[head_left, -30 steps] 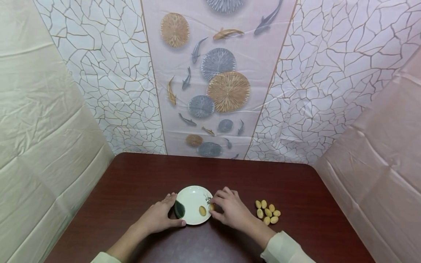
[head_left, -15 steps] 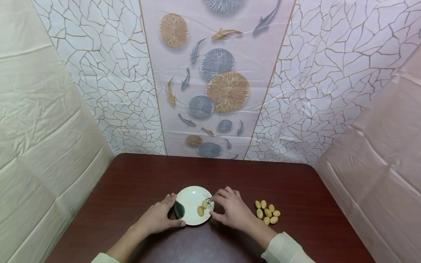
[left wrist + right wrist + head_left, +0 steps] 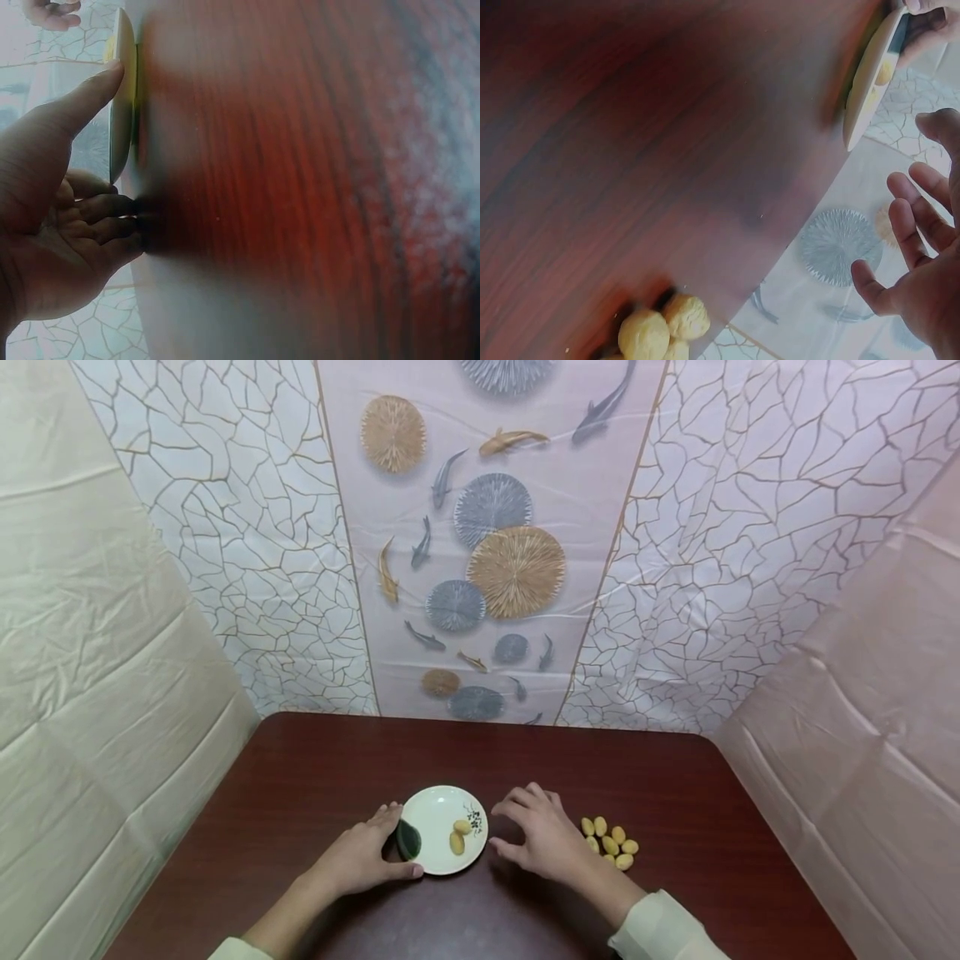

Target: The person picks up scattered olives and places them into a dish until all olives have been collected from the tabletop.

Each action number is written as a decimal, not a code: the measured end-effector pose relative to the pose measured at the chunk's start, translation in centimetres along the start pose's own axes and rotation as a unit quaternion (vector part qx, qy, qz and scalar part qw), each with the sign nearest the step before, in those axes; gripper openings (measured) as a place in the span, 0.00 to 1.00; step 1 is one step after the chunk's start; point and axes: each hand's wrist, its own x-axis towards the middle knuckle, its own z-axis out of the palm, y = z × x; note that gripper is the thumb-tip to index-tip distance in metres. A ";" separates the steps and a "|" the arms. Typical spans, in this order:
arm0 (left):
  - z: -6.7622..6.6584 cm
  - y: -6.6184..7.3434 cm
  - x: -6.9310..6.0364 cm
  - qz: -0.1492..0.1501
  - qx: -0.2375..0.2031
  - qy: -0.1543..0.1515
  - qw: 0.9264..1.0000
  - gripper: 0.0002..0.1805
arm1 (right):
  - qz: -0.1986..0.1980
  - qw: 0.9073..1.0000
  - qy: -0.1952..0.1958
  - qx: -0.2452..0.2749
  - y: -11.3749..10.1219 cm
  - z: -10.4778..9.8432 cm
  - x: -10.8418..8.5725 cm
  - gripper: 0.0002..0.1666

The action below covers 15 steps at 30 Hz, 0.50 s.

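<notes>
A round white plate (image 3: 431, 812) with a dark green patch and a floral print holds two yellow oval fruits (image 3: 457, 842), touching each other. My left hand (image 3: 356, 857) holds the plate's left side, thumb on the near rim and fingers behind; the left wrist view shows the thumb against the plate (image 3: 125, 97). To the right of the plate, apart from it, my right hand (image 3: 547, 837) hovers with spread, slightly bent fingers and nothing between them. In the right wrist view, the right hand (image 3: 937, 292) is also unfilled.
Several yellow fruits (image 3: 610, 845) lie in a group on the dark red table (image 3: 337, 752), right of my right hand, which partly covers some. Patterned cloth (image 3: 517, 677) stands behind the table, with pale cloth walls (image 3: 847, 710) at both sides.
My right hand has let go of a yellow fruit, which now rests beside the other on the plate, and has drawn back to the right. The left hand has stayed at the plate.
</notes>
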 end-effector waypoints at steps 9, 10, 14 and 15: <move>0.0 0.0 0.0 0.000 0.001 -0.003 1.000 0.66 | 0.013 1.000 -0.005 -0.006 1.0 -0.9 -1.0 0.18; -0.1 0.0 0.0 0.000 0.000 -0.003 1.000 0.66 | 0.015 1.000 -0.003 -0.006 1.1 -0.9 -1.1 0.18; 0.0 0.0 0.0 -0.001 -0.004 -0.004 1.000 0.66 | 0.019 1.000 -0.003 -0.014 1.6 -1.2 -1.4 0.18; 0.1 0.0 0.0 -0.001 -0.004 -0.004 1.000 0.66 | 0.019 1.000 -0.005 -0.015 1.7 -1.3 -1.5 0.18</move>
